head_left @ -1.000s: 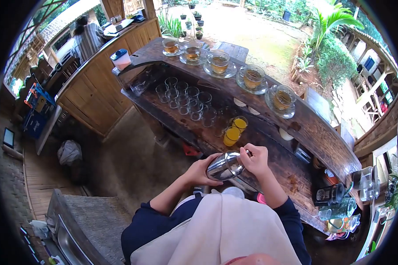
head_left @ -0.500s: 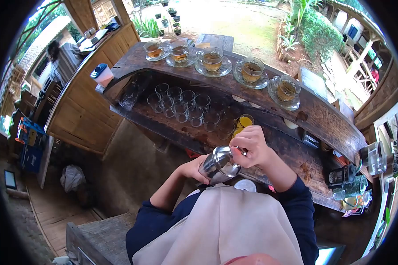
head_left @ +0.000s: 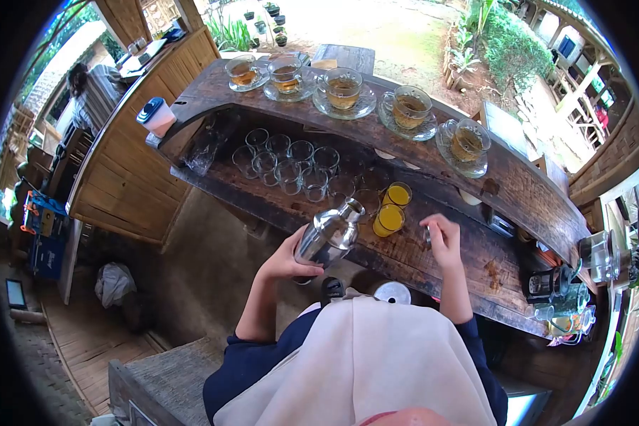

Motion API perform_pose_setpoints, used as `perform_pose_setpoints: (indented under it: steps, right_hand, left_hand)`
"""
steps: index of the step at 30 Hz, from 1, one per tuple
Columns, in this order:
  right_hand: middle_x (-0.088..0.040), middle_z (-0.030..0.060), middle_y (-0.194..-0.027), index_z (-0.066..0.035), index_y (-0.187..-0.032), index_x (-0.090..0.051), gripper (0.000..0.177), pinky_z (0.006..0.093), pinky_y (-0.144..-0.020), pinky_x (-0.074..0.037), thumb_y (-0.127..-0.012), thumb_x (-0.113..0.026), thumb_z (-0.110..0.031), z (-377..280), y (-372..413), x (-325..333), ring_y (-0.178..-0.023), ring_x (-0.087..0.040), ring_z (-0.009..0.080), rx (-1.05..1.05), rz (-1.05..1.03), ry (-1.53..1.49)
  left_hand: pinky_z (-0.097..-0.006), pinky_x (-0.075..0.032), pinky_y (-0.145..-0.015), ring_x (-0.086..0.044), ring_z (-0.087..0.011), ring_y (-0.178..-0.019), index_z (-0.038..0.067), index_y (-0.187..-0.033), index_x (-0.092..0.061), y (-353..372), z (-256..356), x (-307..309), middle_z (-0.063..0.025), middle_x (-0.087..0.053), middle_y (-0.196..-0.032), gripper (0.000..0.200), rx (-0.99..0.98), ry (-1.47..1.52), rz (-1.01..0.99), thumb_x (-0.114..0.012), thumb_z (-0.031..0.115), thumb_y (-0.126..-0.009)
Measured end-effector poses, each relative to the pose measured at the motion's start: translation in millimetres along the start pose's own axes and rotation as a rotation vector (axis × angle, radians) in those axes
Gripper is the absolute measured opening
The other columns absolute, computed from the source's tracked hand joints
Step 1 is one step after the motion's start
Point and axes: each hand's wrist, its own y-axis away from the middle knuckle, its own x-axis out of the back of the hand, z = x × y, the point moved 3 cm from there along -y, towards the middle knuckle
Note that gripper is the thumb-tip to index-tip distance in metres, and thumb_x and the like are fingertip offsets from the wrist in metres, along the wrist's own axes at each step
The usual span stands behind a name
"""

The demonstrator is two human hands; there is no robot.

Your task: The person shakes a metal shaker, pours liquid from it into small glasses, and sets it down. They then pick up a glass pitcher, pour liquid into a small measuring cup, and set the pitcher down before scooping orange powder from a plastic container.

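Now, far to the left of the metal shaker (head_left: 328, 236), another person (head_left: 85, 91) stands at a separate wooden counter, and a white tub with a blue lid (head_left: 155, 116) sits on the end of the upper ledge. Just left of the shaker, the left hand (head_left: 284, 260) is wrapped around its body from below and holds it tilted, spout end up and away, above the wooden worktop (head_left: 433, 273). A second ago both hands were on the shaker, the right one gripping its top. That hand has since come off and the narrow neck stands bare, so the top piece appears to have been taken off and the shaker opened. Beyond it is a cluster of empty glasses (head_left: 291, 169). Higher up, a row of tea cups on saucers (head_left: 343, 90) lines the ledge. Just right of the shaker's spout stand two glasses of orange drink (head_left: 389, 219). Further right, the right hand (head_left: 441, 241) rests low at the worktop, well apart from the shaker, its fingers pinched on a small metal cap (head_left: 427, 237). At the far right, more glassware (head_left: 562, 314) crowds the bench end.
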Motion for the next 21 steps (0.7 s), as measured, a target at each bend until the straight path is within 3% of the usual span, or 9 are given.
perform_pose_setpoints:
  steps: [2, 6, 7, 12, 15, 21]
  right_hand:
    - [-0.055, 0.0017, -0.06, -0.001, -0.082, -0.063, 0.019, 0.0219, -0.05, -0.037, -0.09, -0.05, -0.012, 27, 30, 1, -0.053, -0.051, 0.0058, -0.093, 0.014, 0.005]
    - [-0.055, 0.0018, -0.059, -0.001, -0.082, -0.063, 0.018, 0.0228, -0.05, -0.038, -0.09, -0.051, -0.012, 57, 72, -1, -0.054, -0.051, 0.0066, -0.27, 0.156, -0.009]
    - [-0.055, 0.0016, -0.059, -0.002, -0.082, -0.063, 0.017, 0.0231, -0.05, -0.039, -0.09, -0.052, -0.012, 55, 76, -2, -0.055, -0.051, 0.0067, -0.246, 0.13, 0.053]
    - [-0.052, 0.0037, -0.055, -0.001, -0.083, -0.062, 0.014, 0.0253, -0.047, -0.038, -0.088, -0.053, -0.011, 59, 79, -4, -0.05, -0.049, 0.0081, -0.234, 0.099, 0.141]
    - [-0.052, 0.0061, -0.055, -0.001, -0.081, -0.061, 0.013, 0.0266, -0.046, -0.037, -0.086, -0.054, -0.011, 60, 80, -2, -0.048, -0.049, 0.0099, -0.218, 0.119, 0.137]
    - [-0.052, 0.0101, -0.055, -0.001, -0.081, -0.061, 0.015, 0.0285, -0.046, -0.038, -0.085, -0.055, -0.014, 63, 82, -1, -0.046, -0.049, 0.015, -0.185, 0.133, 0.144]
  left_hand:
    - [-0.0292, -0.036, -0.099, -0.048, -0.0154, -0.113, -0.001, -0.136, -0.038, 2, 10, 3, -0.0079, -0.053, -0.122, 0.1, 0.067, -0.243, 0.177, -0.089, 0.02, -0.052]
    - [-0.032, -0.042, -0.094, -0.059, -0.0246, -0.107, 0.002, -0.134, -0.041, 3, 30, 6, -0.0159, -0.061, -0.114, 0.099, 0.199, -0.672, 0.251, -0.086, 0.033, -0.052]
    - [-0.034, -0.045, -0.092, -0.06, -0.0297, -0.106, 0.003, -0.134, -0.042, 2, 35, 6, -0.019, -0.062, -0.113, 0.098, 0.18, -0.711, 0.257, -0.084, 0.038, -0.052]
    - [-0.0354, -0.045, -0.09, -0.061, -0.03, -0.104, 0.007, -0.133, -0.044, -5, 61, 5, -0.0174, -0.063, -0.111, 0.096, 0.16, -0.818, 0.242, -0.083, 0.04, -0.053]
    - [-0.0369, -0.047, -0.088, -0.062, -0.0322, -0.1, 0.01, -0.133, -0.044, -13, 79, 1, -0.0181, -0.064, -0.108, 0.096, 0.264, -1.031, 0.234, -0.08, 0.047, -0.052]
    - [-0.0376, -0.047, -0.089, -0.062, -0.0329, -0.101, 0.013, -0.133, -0.046, -30, 100, -7, -0.0185, -0.064, -0.108, 0.096, 0.337, -1.137, 0.172, -0.08, 0.048, -0.052]
